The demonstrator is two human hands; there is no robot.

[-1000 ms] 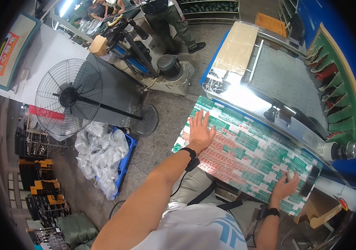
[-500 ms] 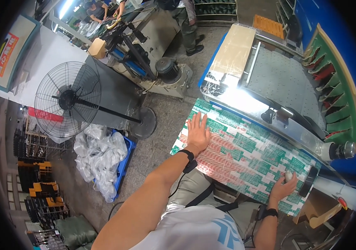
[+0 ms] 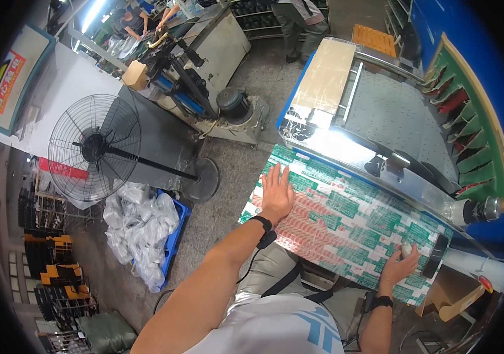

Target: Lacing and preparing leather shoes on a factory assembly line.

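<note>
In front of me lies a tabletop [image 3: 346, 221] covered with green, white and red printed sheeting, its surface glossy. My left hand [image 3: 277, 193] rests flat near its left end, fingers spread, holding nothing. Near the right end, my right hand [image 3: 399, 268] has its fingers curled round a small pale grey, rounded object [image 3: 406, 250]. Most of that object is hidden, so its kind does not show. Just right of this hand lies a black oblong piece [image 3: 435, 257].
Beyond the tabletop stands a machine with a grey dotted bed [image 3: 402, 124]. A floor fan [image 3: 94, 146] and a blue pallet of clear plastic bags [image 3: 143, 230] are at left. An open cardboard box [image 3: 449, 295] sits at lower right. A person [image 3: 299, 26] stands at the back.
The person at the back has moved right, behind the machine's far end. My view has shifted slightly. Both hands keep their places on the tabletop.
</note>
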